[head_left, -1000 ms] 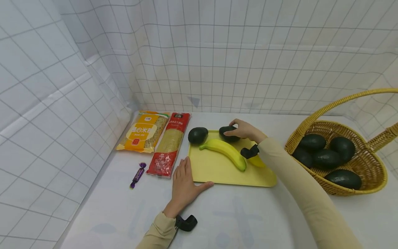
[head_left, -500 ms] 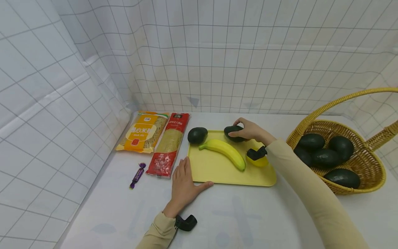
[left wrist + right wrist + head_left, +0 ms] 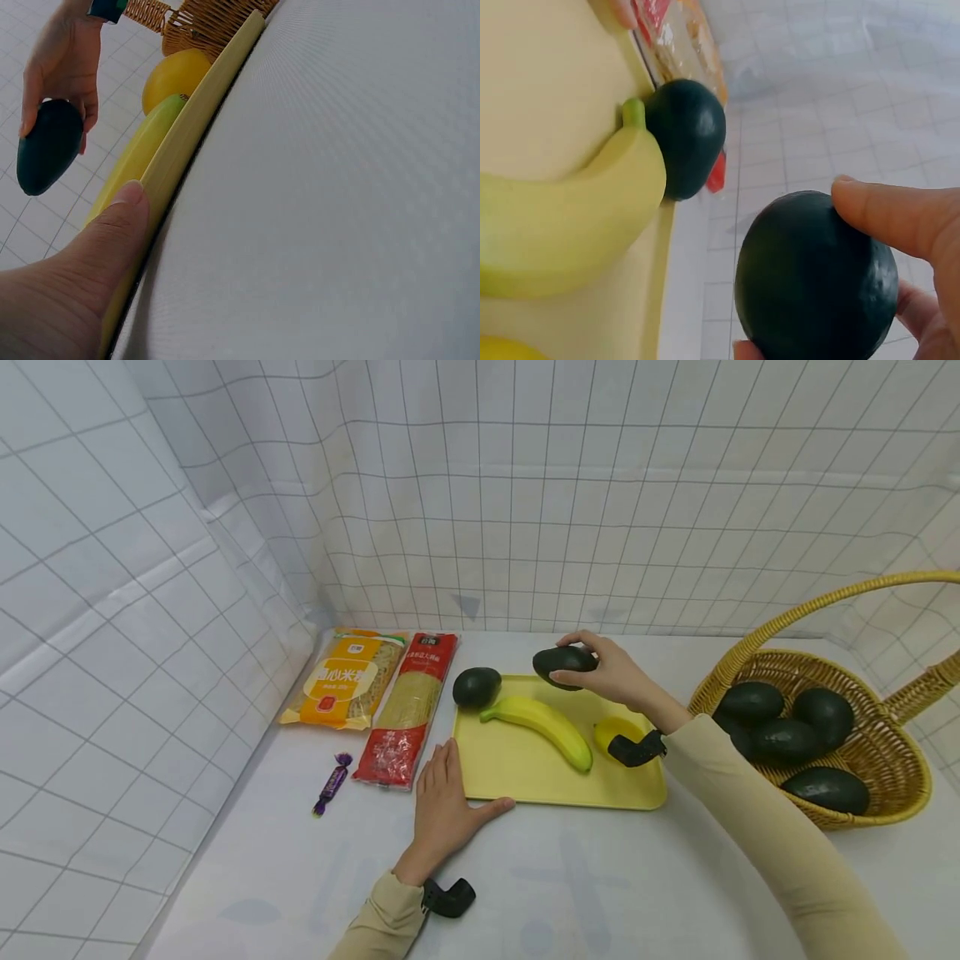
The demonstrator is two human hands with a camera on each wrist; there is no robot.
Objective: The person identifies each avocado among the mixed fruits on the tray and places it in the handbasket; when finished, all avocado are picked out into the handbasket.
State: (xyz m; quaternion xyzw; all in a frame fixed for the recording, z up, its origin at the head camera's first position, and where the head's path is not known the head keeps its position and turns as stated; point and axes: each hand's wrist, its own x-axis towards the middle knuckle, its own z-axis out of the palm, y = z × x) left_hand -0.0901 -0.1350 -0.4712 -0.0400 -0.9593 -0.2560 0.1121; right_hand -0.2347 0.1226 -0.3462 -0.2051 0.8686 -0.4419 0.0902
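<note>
My right hand holds a dark green avocado between thumb and fingers, raised above the far edge of the yellow tray. In the right wrist view this avocado is clear of the tray. A second avocado lies at the tray's far left corner, touching the stem end of a banana. Right of the banana sits a round yellow fruit, partly hidden by the right wrist's black camera. My left hand rests at the tray's near left corner, fingers straight, thumb against the front rim.
A wicker basket with a tall handle holds several avocados at the right. Left of the tray lie a red noodle packet, an orange pasta bag and a purple wrapped candy. Gridded white curtain hangs behind and at the left.
My right hand has lifted the avocado off the tray's far edge; its forearm has shifted right, uncovering more of the yellow fruit. The left hand has stayed still.
</note>
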